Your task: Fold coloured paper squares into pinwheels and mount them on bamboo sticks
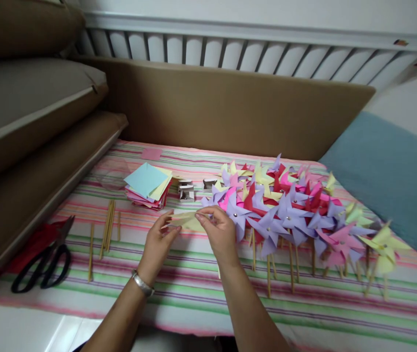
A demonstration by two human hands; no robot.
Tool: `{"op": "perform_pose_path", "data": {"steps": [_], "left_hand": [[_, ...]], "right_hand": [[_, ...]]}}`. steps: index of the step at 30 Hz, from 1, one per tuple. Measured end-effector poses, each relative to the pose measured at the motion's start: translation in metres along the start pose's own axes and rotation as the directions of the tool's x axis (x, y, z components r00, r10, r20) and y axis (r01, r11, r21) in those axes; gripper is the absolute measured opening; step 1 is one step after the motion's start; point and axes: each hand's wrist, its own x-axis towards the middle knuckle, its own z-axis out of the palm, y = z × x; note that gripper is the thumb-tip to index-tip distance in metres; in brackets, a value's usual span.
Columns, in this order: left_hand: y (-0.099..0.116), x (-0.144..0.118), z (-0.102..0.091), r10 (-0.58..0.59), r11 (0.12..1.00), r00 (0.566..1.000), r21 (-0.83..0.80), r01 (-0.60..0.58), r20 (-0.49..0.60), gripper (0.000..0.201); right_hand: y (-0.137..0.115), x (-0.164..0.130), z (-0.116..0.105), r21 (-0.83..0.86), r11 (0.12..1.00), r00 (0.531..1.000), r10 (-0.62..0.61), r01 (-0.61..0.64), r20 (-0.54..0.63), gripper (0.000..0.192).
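Note:
A pale yellow sheet of paper [189, 221] is held between my two hands above the striped cloth. My left hand [161, 237] grips its left side between thumb and fingers. At its right side, my right hand [217, 227] pinches the edge. Beyond my hands lies a stack of coloured paper squares [146, 181], a light blue one on top. Small open boxes [186, 191] stand beside the stack. Close to my right hand, many finished paper pinwheels [291, 215] on wooden sticks lie in a crowded heap, purple, red, pink and yellow.
Black-handled scissors [45, 266] lie at the left by red paper [32, 247]. Several wooden sticks [108, 227] rest between scissors and stack. Brown cushions [39, 146] are piled at the left. A brown board [223, 107] leans at the back, and blue fabric [387, 171] lies right.

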Motion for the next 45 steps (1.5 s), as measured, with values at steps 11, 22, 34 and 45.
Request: {"op": "perform_pose_path", "data": {"steps": [11, 22, 34, 45], "left_hand": [[0.029, -0.004, -0.011, -0.357, 0.668, 0.804, -0.472, 0.575, 0.475, 0.046], [0.014, 0.009, -0.022, -0.381, 0.714, 0.920, -0.601, 0.359, 0.097, 0.022], [0.015, 0.006, -0.014, -0.210, 0.881, 0.974, -0.447, 0.152, -0.084, 0.025], [0.008, 0.002, -0.007, -0.248, 0.937, 0.968, -0.262, 0.231, -0.031, 0.035]], "right_hand": [[0.007, -0.017, 0.014, -0.190, 0.817, 0.833, -0.502, 0.545, 0.231, 0.034], [0.017, -0.033, 0.036, -0.242, 0.777, 0.781, -0.448, 0.581, 0.436, 0.018], [0.009, -0.043, 0.044, -0.244, 0.904, 0.893, -0.245, 0.351, 0.378, 0.016], [0.019, -0.030, 0.040, -0.065, 0.990, 0.967, 0.135, -0.124, 0.216, 0.006]]}}
